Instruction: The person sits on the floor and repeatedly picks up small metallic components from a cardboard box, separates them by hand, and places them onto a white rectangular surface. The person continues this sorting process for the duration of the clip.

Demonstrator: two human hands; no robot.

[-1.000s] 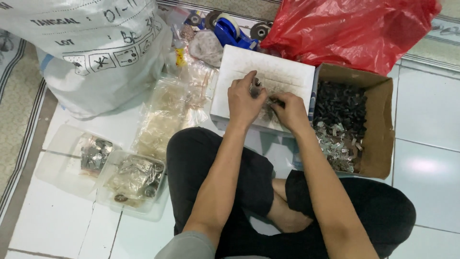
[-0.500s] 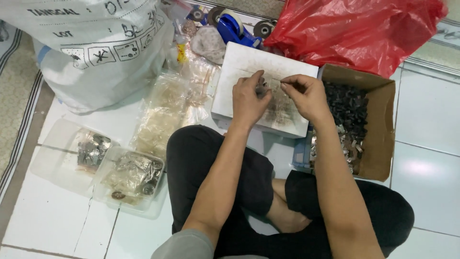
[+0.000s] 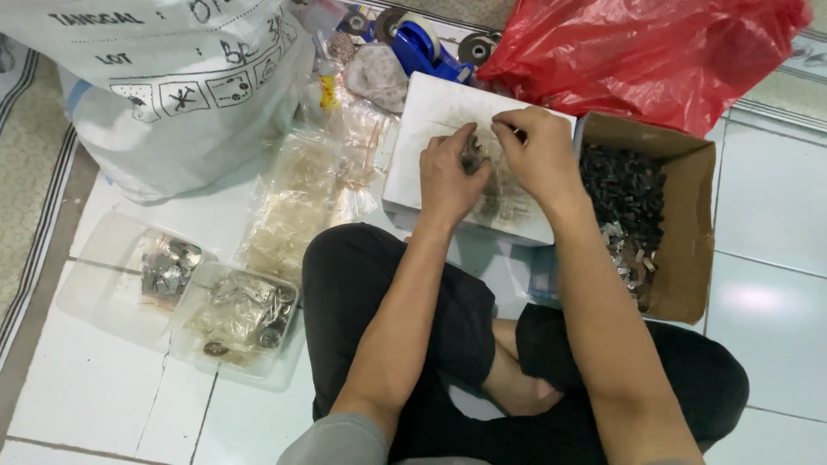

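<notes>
At frame centre, the left hand (image 3: 450, 176) pinches a small dark part (image 3: 472, 155); the right hand (image 3: 536, 151) fingers curl, contents unclear. Better to work low over the white box (image 3: 413, 164).

We wear black trousers, the cloth creased and bunched over both knees, with the nearer folds lying just below the white box (image 3: 431, 112) as seen from our head. Our arms are bare from the elbows down to our left hand (image 3: 450, 179) and our right hand (image 3: 536, 153), with no watch, ring or band on either wrist. Grey short sleeves show at our upper arms, on the side of us farthest from the white box. One bare foot peeks out between our folded legs, tucked beneath the trouser cloth.
</notes>
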